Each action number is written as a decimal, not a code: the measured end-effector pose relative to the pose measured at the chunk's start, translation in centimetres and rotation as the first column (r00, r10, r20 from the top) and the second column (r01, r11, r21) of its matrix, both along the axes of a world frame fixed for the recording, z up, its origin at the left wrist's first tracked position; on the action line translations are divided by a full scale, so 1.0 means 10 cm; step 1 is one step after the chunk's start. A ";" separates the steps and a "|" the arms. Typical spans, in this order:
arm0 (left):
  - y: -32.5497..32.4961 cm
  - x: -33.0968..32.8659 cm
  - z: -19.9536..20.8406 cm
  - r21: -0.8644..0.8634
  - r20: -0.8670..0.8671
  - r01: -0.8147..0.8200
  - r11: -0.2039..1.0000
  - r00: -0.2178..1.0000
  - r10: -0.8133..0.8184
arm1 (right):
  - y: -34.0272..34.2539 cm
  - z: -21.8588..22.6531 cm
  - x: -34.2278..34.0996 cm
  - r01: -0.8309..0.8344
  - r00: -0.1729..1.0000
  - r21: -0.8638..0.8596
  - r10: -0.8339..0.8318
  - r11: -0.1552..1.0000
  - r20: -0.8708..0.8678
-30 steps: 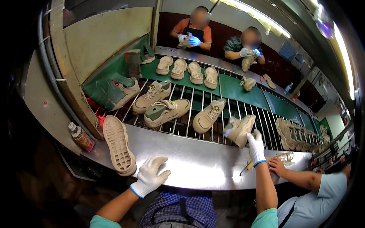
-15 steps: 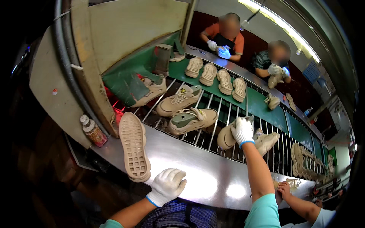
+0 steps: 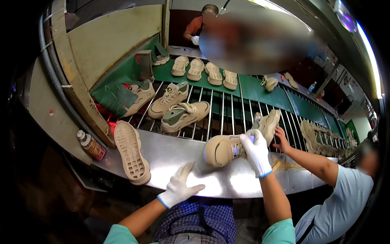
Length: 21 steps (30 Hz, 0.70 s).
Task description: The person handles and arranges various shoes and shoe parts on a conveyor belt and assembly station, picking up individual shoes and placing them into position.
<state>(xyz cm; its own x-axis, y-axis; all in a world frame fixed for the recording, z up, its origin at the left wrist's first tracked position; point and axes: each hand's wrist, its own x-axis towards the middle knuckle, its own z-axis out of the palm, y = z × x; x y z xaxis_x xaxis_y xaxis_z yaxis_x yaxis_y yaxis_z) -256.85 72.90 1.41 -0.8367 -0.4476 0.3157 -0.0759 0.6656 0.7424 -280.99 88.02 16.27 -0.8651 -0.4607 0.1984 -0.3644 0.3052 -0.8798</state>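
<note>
My right hand [image 3: 256,156], in a white knit glove, grips a beige lace-up shoe [image 3: 217,150] near its ankle end. The toe points left, and the shoe is held over the front edge of the rack and the metal ledge [image 3: 162,152]. Whether a sole is on this shoe I cannot tell. My left hand [image 3: 179,185], gloved alike, is empty above the ledge, thumb and fingers apart. Left of it lies a loose beige sole [image 3: 132,152], tread up, reaching past the ledge's front edge.
Two beige shoes [image 3: 185,116] rest on the conveyor's metal bars [image 3: 221,114]. Behind, several soles [image 3: 213,73] lie on a green belt. At right a co-worker's bare hand [image 3: 282,140] touches another shoe [image 3: 269,126]. A bottle [image 3: 91,145] stands by the machine's left post.
My right hand has lifted the shoe off the bars and brought it nearer and left. My left hand's fingers have spread. The co-worker's hand has reached up to the other shoe.
</note>
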 end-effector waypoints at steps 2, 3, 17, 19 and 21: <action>0.34 -0.17 0.32 0.407 -0.093 0.223 0.886 0.975 -0.202 | 0.33 -0.20 0.30 -0.058 0.998 -0.035 0.058 0.998 -0.001; 0.49 -0.15 0.31 0.417 -0.331 0.288 0.862 0.932 -0.151 | 0.41 -0.25 0.57 -0.153 0.988 -0.102 0.152 0.983 -0.014; 0.84 -0.05 1.39 0.516 -0.427 0.513 0.686 0.848 -0.314 | 1.62 -0.96 1.32 -0.094 0.946 -0.420 0.213 0.903 0.245; 0.88 -0.07 1.50 0.342 -0.388 0.569 0.747 0.810 -0.440 | 1.45 -1.06 1.42 -0.144 0.900 -0.458 0.309 0.877 0.308; 0.87 -0.11 1.60 0.294 -0.356 0.614 0.732 0.781 -0.512 | 1.33 -1.10 1.50 -0.103 0.854 -0.463 0.317 0.880 0.412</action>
